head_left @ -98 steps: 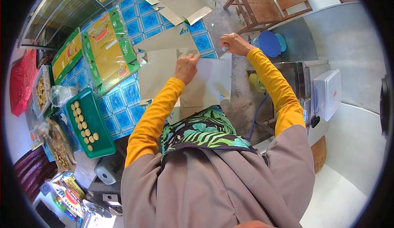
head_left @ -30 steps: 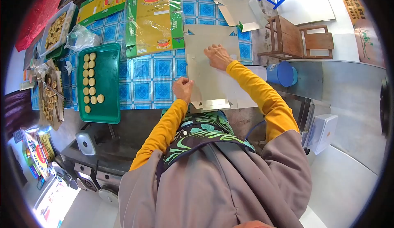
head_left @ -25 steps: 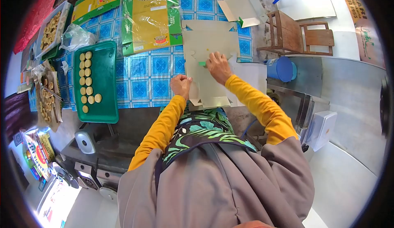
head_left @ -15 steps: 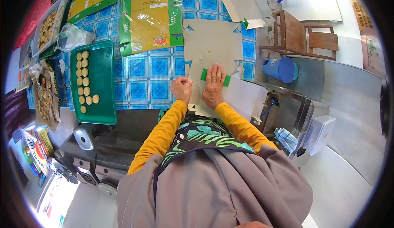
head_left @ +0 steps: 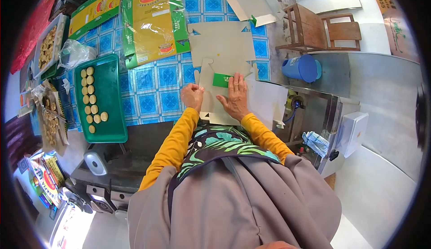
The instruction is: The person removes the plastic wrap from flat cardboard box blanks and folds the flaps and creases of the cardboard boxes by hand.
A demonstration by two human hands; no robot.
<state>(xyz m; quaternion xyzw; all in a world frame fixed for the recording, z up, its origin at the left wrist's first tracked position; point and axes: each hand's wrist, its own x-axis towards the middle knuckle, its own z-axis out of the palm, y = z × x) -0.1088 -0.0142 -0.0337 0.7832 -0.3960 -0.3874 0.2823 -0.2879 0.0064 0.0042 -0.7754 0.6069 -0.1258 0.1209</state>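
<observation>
Grey card under a flat right palm, its length from 6 to 12 o'clock

Nearest, at 6 o'clock, the grey cardboard sheet (head_left: 221, 47) ends close to the patterned apron (head_left: 217, 142). At its 9 o'clock edge the left hand (head_left: 192, 96) is curled, fingers drawn in; how tightly they close, and whether they pinch the card, I cannot tell. The right hand (head_left: 235, 98) lies palm down, thumb spread wide, gripping nothing, fingertips on the 3 o'clock end of a green flap (head_left: 220, 80). That flap's long axis crosses the sheet, from 9 towards 3 o'clock.

The sheet should handle light and springy, stiff when flat, yielding at its creases, hardly slippery; the thin notched tabs look easiest to crumple. A straight side edge seems the best hold, with a palm bracing the middle.

Farther off, its broad panel points to 12 o'clock over the blue tablecloth (head_left: 170, 101). A green tray (head_left: 111, 83) of pastries (head_left: 90, 70) sits at 9, printed green-and-yellow cardboard (head_left: 155, 24) at 11, another bare board (head_left: 251, 4) at 1
</observation>
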